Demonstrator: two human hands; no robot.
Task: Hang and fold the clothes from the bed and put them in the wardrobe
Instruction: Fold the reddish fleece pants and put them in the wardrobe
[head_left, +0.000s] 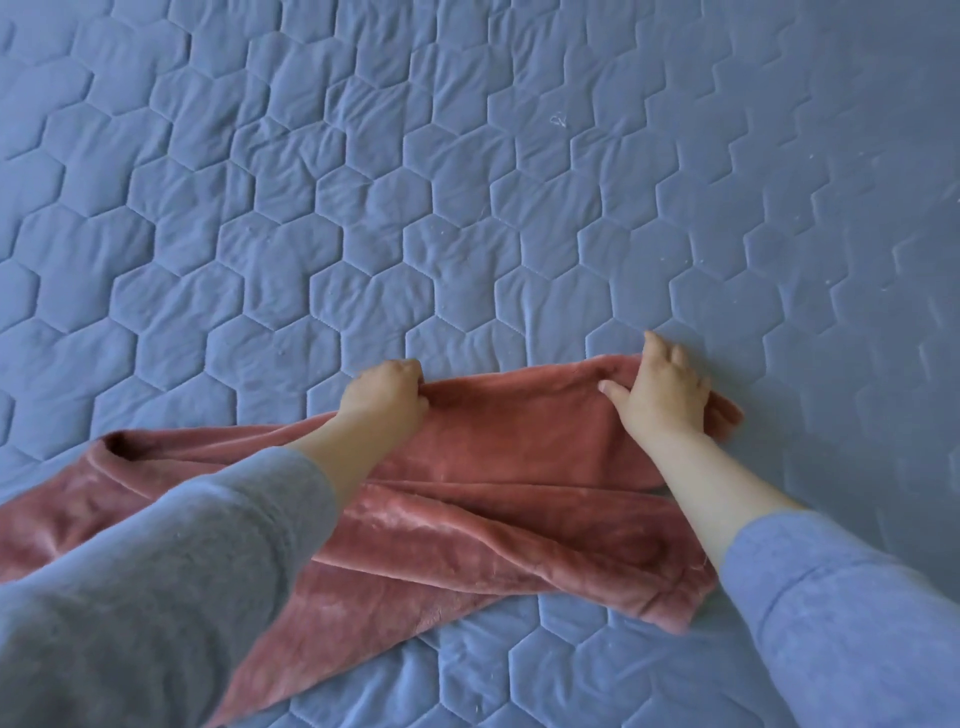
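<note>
Head view, looking down over my two forearms. The garment (498, 525), a rust-pink plush piece, lies flat on the quilt (467, 182) in the lower middle of the view. It runs from the lower left edge across to the right, its length set crosswise to me, with long folds along it. A dark round opening (118, 442) shows at its far left end.

My left hand (387, 397) reaches forward with the wrist straight and knuckles up. Its fingers are curled tight, bunching the far edge of the garment near the middle of that edge.

My right hand (662, 397) reaches forward to the far right corner, back of the hand up and wrist bent slightly inward. Its thumb (610, 388) stretches out to the left over the plush. Its fingers bend down over the far edge and hold the cloth there, their tips touching the quilt.

The two hands are well apart, with the far edge drawn between them. Both sleeves (156, 597) are pushed back from the wrists, leaving the forearms bare above the cloth.
</note>
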